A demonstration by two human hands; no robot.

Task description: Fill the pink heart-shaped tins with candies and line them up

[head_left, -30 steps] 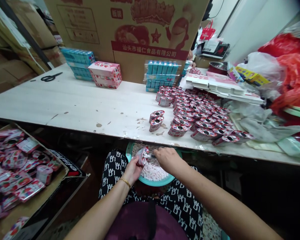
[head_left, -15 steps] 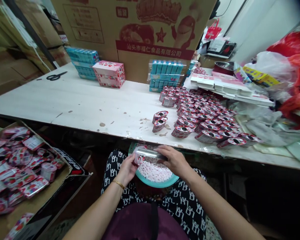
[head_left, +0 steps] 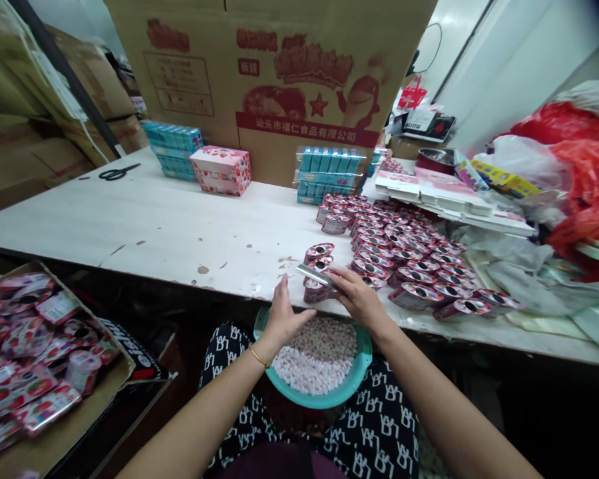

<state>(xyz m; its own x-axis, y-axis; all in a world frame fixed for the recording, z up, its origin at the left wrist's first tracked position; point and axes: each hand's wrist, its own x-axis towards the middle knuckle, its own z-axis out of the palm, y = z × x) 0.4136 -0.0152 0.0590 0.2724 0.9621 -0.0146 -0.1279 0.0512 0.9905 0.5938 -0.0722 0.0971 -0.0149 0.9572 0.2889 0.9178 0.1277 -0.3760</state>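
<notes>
My right hand (head_left: 358, 298) grips a narrow silver metal scoop (head_left: 315, 273), tilted over the table's front edge. Fingers extended and thumb spread, my left hand (head_left: 285, 318) is empty just left of a small strawberry-print pouch (head_left: 315, 291) at the edge. That pouch stands upright in a short row with two others, partly hidden behind the scoop. Below both hands, a teal basin (head_left: 324, 400) of small whitish-pink candies (head_left: 309, 372) rests on my lap.
Many upright pouches (head_left: 414, 293) crowd the table's right side. At left, an open carton (head_left: 110, 392) holds more pouches. Blue packs (head_left: 177, 143), a strawberry box (head_left: 222, 169) and scissors (head_left: 117, 173) lie further back, before a large carton (head_left: 259, 153). Plastic bags (head_left: 584, 166) pile up at right.
My left hand has let go of the pouch, which now stands in the short row at the table edge. My right hand has lifted the scoop out of the pouch and above the basin.
</notes>
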